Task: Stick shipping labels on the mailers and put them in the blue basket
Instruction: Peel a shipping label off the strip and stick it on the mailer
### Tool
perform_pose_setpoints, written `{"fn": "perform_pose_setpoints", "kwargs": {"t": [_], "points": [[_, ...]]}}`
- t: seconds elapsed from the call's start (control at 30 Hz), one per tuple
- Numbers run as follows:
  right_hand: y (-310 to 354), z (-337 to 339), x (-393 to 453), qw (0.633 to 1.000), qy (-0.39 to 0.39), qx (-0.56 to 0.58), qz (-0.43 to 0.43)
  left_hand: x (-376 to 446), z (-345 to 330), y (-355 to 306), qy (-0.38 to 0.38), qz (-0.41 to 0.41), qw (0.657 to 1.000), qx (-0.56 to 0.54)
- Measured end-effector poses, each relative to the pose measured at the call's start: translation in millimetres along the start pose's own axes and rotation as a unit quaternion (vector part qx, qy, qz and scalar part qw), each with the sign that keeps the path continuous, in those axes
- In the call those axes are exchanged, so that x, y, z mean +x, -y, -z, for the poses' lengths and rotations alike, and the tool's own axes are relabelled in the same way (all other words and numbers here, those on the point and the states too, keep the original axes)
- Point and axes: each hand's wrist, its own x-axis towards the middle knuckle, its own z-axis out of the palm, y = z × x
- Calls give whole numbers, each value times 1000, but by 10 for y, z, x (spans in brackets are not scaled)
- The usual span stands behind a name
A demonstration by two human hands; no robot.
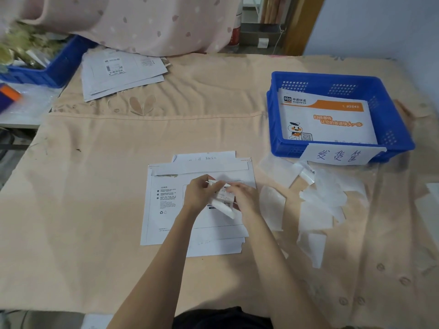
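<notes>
Directly under hands: mailer [166, 210] flat on cloth. Left hand [198, 194] and right hand [244, 198] both pinch label [223, 198] between them, just above mailer. Backing scraps [318, 205] right of right hand. Basket [394, 129] farther right, beyond, mailer inside.

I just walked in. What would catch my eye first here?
Probably the bright blue basket at the right, already holding an orange-and-white mailer. Then, in the middle, the left hand and right hand working a shipping label above a white mailer, with peeled backing papers strewn to its right.
</notes>
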Motion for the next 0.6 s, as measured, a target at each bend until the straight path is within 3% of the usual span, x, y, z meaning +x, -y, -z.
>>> {"fn": "perform_pose_setpoints", "kwargs": {"t": [0.2,0.37,0.47,0.6], "points": [[2,-41,6,999,-30,28,11,-28,-35,-10,-14,37,997,-65],[-107,-18,67,987,-85,-119,63,-110,-17,78,0,62,997,-50],[-192,-41,95,978,-94,-166,82,-127,4,163,-46,82,994,-64],[-273,-121,116,982,-109,-133,76,-84,26,217,-86,56,995,-9]]}}
